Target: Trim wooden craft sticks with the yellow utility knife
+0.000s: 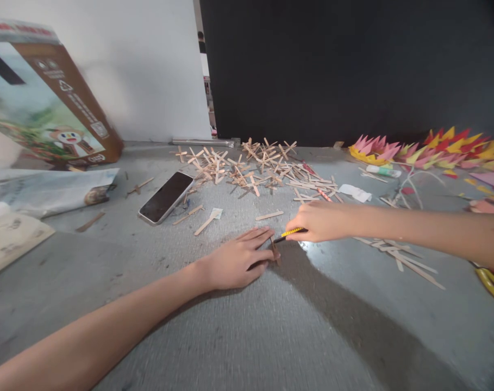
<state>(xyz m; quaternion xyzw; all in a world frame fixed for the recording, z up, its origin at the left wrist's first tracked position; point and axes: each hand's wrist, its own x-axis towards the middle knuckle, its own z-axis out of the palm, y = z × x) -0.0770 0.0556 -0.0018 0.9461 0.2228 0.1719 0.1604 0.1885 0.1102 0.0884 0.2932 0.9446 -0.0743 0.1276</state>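
My right hand [312, 220] is closed around a yellow and black utility knife [292, 232]. Its dark tip points left and meets or nearly meets a small wooden stick [275, 251]. With its palm down, my left hand [242, 258] steadies that stick against the grey tabletop, fingertips on its upper part and lower side. A loose wooden stick [269, 215] lies just beyond both hands. Farther back is a pile of crossed wooden sticks [250, 168]. I cannot make out whether the blade is cutting in.
A phone [166, 197] lies left of the pile, near a printed carton [55, 103]. Pink, yellow and red folded-paper pieces [446, 149] line the back right. Sticks [397, 255] lie below my right forearm. Yellow-handled scissors [491, 285] are at the right edge. A black panel [344, 70] stands behind.
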